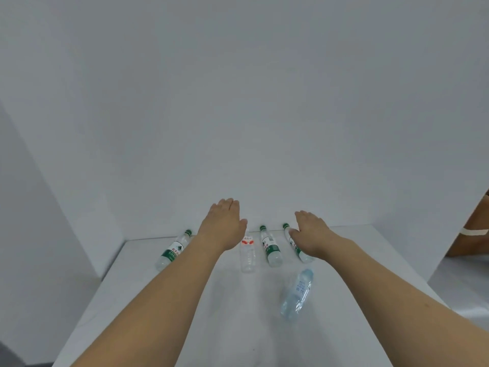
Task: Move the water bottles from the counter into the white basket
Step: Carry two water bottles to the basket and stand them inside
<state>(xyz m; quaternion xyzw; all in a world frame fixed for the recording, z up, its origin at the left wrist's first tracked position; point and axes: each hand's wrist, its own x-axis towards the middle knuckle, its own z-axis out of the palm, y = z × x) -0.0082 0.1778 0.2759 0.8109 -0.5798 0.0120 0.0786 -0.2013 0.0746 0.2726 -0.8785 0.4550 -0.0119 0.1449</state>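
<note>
Bottles [270, 247] lie flat on tabletop [217, 313], none lifted; our left hand [223, 223] and right hand [311, 230] spread above them, holding nothing; reach step; basket out of sight, we judge next move needs grasp

Flat, even, cool light across the frame, no obvious source, and the white wall [238, 88] reads as a soft grey-blue wash. Shadows are faint: only a pale smudge under the forearms on the white counter [225, 313]. No hard glare, just weak sheen on the clear bottle with the blue label [297, 294] at lower centre. Everything looks slightly soft and compressed; label print on the green-capped bottles is smeared. Wide-angle stretch bends the counter edges outward, the forearms balloon toward the bottom corners, and the right edge goes dark and blurry.
</note>
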